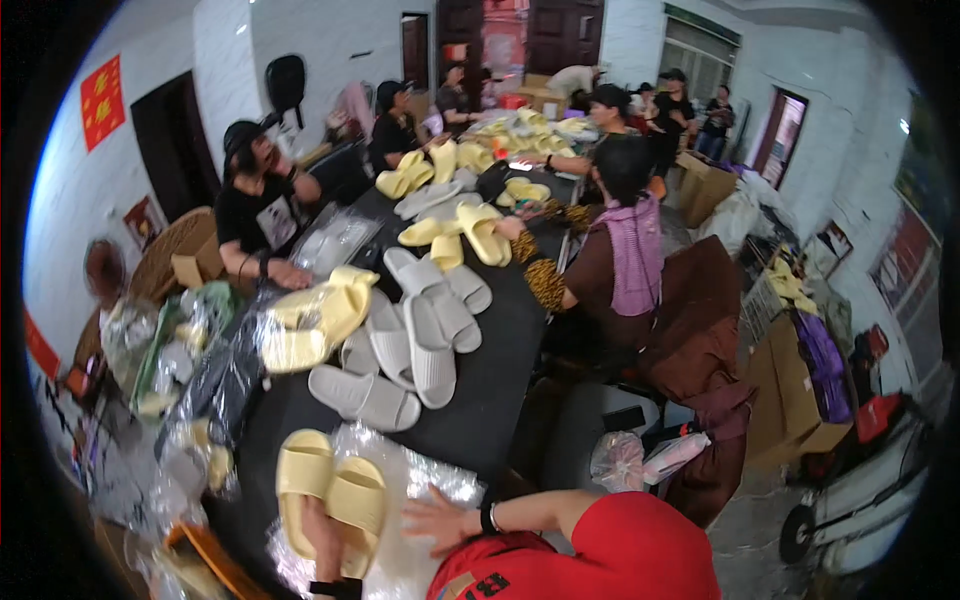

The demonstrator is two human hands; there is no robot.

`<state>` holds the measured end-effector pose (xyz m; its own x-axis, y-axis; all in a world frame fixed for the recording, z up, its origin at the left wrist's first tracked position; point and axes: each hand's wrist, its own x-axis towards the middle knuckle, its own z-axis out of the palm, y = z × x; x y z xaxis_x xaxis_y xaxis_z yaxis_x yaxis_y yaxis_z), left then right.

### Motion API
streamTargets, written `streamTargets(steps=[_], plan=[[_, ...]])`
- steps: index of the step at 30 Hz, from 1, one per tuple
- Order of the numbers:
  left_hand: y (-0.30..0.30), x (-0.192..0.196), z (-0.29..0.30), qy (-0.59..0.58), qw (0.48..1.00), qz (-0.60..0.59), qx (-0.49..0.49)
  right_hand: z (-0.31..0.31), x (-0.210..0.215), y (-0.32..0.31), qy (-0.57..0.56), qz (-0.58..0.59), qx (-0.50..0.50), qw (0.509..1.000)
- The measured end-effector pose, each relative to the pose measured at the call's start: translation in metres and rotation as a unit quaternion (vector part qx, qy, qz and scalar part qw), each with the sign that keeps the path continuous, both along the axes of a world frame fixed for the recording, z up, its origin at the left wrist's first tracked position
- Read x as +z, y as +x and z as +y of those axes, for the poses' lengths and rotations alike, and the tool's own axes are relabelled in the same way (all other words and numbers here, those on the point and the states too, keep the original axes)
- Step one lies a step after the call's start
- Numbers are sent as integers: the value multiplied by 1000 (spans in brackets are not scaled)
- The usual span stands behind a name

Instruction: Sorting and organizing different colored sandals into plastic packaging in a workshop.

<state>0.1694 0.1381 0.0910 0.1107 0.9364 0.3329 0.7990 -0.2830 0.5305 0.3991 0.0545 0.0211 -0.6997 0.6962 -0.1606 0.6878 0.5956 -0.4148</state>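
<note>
At the near end of the black table lies a pair of yellow slide sandals (355, 498), side by side with their straps up. My left hand (322, 535) grips the pair, its fingers reaching in toward the straps, where their tips are hidden. Under and beside the slides spreads a clear plastic bag (440, 468). My right hand (437, 520) rests flat on this plastic with its fingers spread, holding nothing. Just beyond lie several grey slides (365, 397), loose and overlapping. A pair of yellow slides in clear wrap (315, 320) sits to their left.
The table (480, 425) runs away from me, heaped with more yellow slides (485, 232). Co-workers sit along both sides; the nearest on the right wears a purple scarf (635, 250). Bagged slides (190, 470) crowd the left edge. A chair (590, 425) and cardboard box (785, 390) stand right.
</note>
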Motion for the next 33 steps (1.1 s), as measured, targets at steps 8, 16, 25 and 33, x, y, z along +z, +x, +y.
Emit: streamTargets(steps=[8,16,25,33], plan=[[32,-69,16,-169,977,130,-21,-1,-21,18,-5,6,24,1000],[-89,-118,9,84,977,133,146,5,-14,20,-35,-28,54,998],[-87,-41,-17,-89,994,65,30,7,-21,14,1,-42,70,997],[-8,33,-46,-68,995,43,-58,54,-5,14,-402,505,-259,718]])
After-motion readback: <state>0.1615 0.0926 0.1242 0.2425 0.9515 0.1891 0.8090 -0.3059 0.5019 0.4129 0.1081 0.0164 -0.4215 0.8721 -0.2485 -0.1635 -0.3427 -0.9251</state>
